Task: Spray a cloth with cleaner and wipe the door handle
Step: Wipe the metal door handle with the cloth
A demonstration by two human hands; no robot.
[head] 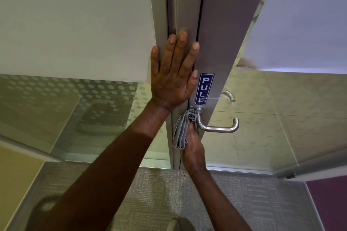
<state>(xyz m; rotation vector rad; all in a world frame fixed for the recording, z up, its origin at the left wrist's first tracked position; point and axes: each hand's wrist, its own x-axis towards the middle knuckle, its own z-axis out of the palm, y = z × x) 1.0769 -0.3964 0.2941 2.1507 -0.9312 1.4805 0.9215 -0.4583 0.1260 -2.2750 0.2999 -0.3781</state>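
A silver lever door handle juts to the right from the grey metal door stile. My right hand grips a folded grey cloth and presses it against the handle's base, close to the stile. My left hand lies flat with fingers spread on the door frame above the handle, holding nothing. A blue PULL sticker sits just above the handle. No cleaner bottle is in view.
Frosted and dotted glass panels flank the door on both sides. A second handle shows through the glass on the door's far side. Grey carpet covers the floor below, with a purple panel at lower right.
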